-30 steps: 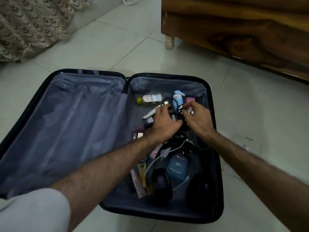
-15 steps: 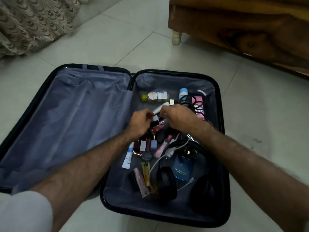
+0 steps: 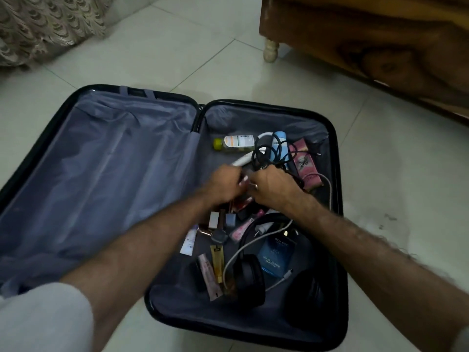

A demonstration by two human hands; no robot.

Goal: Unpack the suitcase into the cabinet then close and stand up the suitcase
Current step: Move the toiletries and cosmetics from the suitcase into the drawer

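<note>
The black suitcase (image 3: 114,174) lies open on the tiled floor, its left half holding only grey lining. The right half holds a yellow-capped bottle (image 3: 234,143), a tangled black cable (image 3: 269,153), a blue spray can (image 3: 278,138), a pink box (image 3: 304,163), a blue cologne box (image 3: 275,255), black headphones (image 3: 250,278), a white cable (image 3: 328,191) and several small cosmetic tubes (image 3: 215,260). My left hand (image 3: 224,185) and right hand (image 3: 275,190) meet over the middle of that half. Both are closed on small cosmetic items that the fingers mostly hide.
A wooden cabinet (image 3: 380,47) on a pale turned leg (image 3: 270,49) stands at the back right. Patterned fabric (image 3: 50,26) hangs at the back left. My knee in light cloth (image 3: 43,318) is at the bottom left. Pale floor tiles surround the case.
Both hands have left the black cable at the far end and come nearer, closing together on small cosmetics in the middle. The camera has shifted closer and slightly left.
</note>
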